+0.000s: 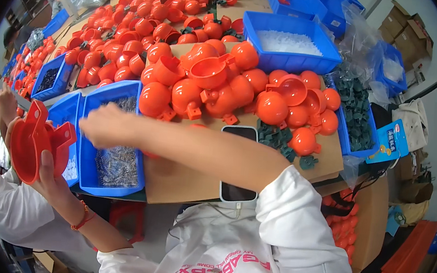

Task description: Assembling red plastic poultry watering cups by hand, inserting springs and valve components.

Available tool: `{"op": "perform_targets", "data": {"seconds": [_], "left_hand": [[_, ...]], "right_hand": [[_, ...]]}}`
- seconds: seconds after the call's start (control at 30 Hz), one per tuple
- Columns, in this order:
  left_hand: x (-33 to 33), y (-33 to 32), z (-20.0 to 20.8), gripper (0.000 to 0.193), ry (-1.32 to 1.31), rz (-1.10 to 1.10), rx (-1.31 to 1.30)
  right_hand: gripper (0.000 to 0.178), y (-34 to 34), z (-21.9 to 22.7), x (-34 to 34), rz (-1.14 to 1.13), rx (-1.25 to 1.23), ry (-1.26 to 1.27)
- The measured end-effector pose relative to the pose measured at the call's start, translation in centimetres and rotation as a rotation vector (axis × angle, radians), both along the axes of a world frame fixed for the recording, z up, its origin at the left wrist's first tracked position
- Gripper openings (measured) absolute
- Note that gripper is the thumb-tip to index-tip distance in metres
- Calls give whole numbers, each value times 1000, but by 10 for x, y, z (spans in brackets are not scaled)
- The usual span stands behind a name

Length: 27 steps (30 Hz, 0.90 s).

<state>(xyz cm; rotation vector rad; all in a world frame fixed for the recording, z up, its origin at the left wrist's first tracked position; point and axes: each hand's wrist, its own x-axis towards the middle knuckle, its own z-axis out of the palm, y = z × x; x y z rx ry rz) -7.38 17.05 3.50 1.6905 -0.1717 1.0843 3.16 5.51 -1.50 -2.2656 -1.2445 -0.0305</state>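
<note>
At the left, my left hand (52, 184) is wrapped round a red plastic cup-shaped part (30, 143), which has a raised bracket, and holds it up with its hollow side showing. My right forearm reaches across to the left, and my right hand (105, 125) is over a blue bin (138, 181) of small metal screws (116, 167). Its fingers are drawn together; whether a small piece is between them is hidden. Beside that bin stands a smaller blue bin (72, 108) with small white pieces (70, 169), partly covered by the red part.
Red cup-shaped parts (185, 96) are heaped over the cardboard-covered table (171, 182). Dark green clips (277, 138) lie by a phone (238, 192) and fill a blue bin (356, 116). A blue bin (290, 59) of white pieces stands behind. A co-worker's hand (6, 105) is at far left.
</note>
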Motion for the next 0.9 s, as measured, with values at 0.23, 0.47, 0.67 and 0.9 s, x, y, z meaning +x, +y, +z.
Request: {"op": "perform_targets", "data": {"seconds": [0.23, 0.47, 0.67, 0.9], "left_hand": [[26, -47, 19, 75, 41, -138, 202], [93, -151, 14, 68, 155, -441, 223], [102, -141, -25, 68, 152, -272, 271], [112, -135, -42, 73, 108, -113, 352]], "right_hand": [[29, -213, 112, 68, -109, 75, 133], [23, -378, 108, 89, -639, -83, 351], [34, -400, 102, 97, -606, -160, 411], [40, -421, 97, 117, -618, -210, 109]]}}
